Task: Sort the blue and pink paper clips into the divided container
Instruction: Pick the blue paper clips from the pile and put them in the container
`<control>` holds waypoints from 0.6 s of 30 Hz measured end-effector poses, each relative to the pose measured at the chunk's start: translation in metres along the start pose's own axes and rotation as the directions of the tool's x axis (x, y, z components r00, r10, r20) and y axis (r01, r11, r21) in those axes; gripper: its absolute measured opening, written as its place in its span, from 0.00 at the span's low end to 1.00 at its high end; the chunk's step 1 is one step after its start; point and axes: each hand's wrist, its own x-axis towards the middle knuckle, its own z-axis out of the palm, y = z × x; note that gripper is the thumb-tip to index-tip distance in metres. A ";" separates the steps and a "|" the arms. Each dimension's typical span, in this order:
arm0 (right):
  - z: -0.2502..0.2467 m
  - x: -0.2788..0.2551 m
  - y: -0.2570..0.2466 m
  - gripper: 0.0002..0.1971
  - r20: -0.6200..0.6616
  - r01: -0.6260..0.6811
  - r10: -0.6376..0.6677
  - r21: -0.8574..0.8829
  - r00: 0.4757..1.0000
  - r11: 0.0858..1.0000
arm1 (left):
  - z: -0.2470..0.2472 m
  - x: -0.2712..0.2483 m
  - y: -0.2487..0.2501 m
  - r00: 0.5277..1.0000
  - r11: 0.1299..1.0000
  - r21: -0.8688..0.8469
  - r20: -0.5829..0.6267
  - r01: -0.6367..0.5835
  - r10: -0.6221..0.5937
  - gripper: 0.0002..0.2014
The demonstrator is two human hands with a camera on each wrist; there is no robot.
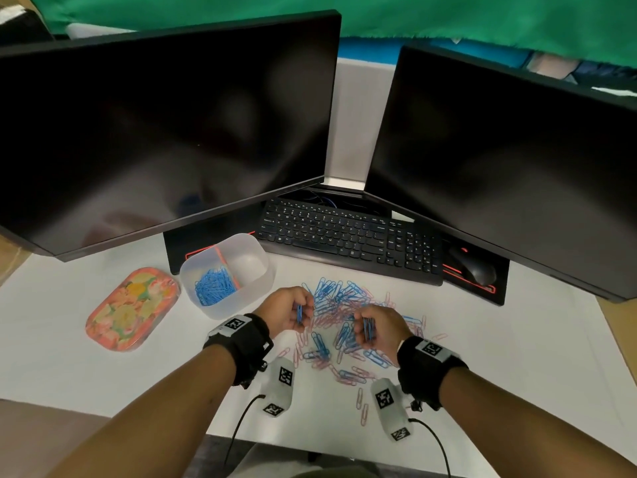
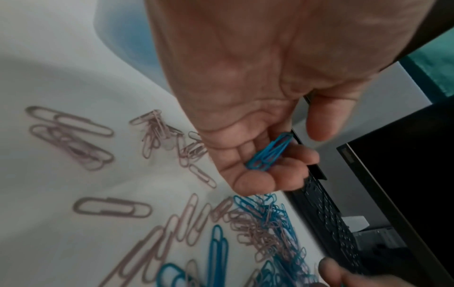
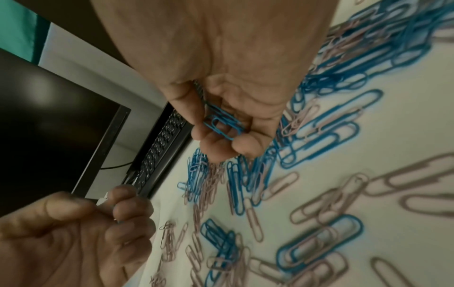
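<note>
Above the mixed pile of blue and pink clips (image 1: pixel 344 326) on the white table (image 1: pixel 517 357), the left hand (image 1: pixel 286 310) and right hand (image 1: pixel 377 327) each hold some blue clips in curled fingers, near the divided container (image 1: pixel 225 274).

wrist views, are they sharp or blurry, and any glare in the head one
Left wrist: clips on the table smeared, the blue clips in the left hand clearer. Right wrist: near pink clips blurred and stretched. Head: sharp, faint reflections on the dark monitors.
</note>
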 end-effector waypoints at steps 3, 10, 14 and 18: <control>-0.003 -0.001 0.001 0.09 0.002 0.096 -0.099 -0.245 0.995 0.965 | 0.004 0.001 -0.002 1.000 0.990 0.142 -0.025 -0.013 0.017 0.09; 0.003 -0.004 0.016 0.11 0.410 0.525 -0.397 -0.816 0.821 0.242 | 0.014 0.002 -0.029 0.951 0.159 0.955 0.210 -0.249 0.229 0.11; 0.007 0.001 0.014 0.10 0.477 0.534 -0.360 -0.842 0.802 0.074 | 0.012 0.006 -0.037 0.944 0.036 0.966 0.244 -0.258 0.223 0.09; 0.010 0.002 0.009 0.09 0.463 0.509 -0.333 -0.859 0.822 0.061 | 0.010 0.008 -0.038 0.951 0.053 0.969 0.224 -0.240 0.214 0.07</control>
